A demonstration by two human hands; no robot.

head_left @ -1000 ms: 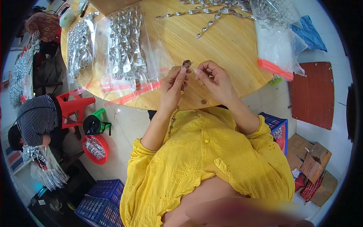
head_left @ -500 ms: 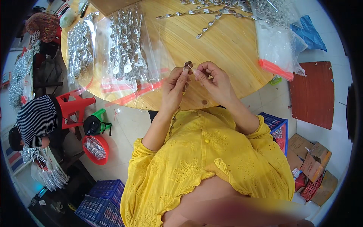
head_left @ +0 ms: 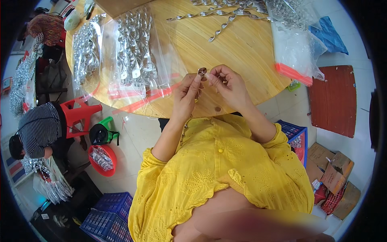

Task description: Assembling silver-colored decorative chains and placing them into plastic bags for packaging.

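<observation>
1. head view: both hands meet over the near edge of a round light wooden table, just above the yellow blouse.
2. left hand has its fingers drawn narrow, thumb and forefinger pinching a small dark brown round piece at the fingertips.
3. right hand is also pinched narrow, fingertips touching the same piece from the right side. what exactly it grips is too small to tell.
4. the piece sits between the two hands, held up off the table surface, near the table's front rim.
5. to the left of the hands lie clear plastic bags with red strips, filled with shiny silver twisted metal pieces, flat on the table.
6. loose silver twisted strips lie at the far side of the table, well apart from the hands.
7. another clear bag with a red seal hangs over the table's right edge.
8. floor left: red plastic stool, red round basin with silver pieces, and a person in a striped shirt.
9. blue crates sit at lower left.
</observation>
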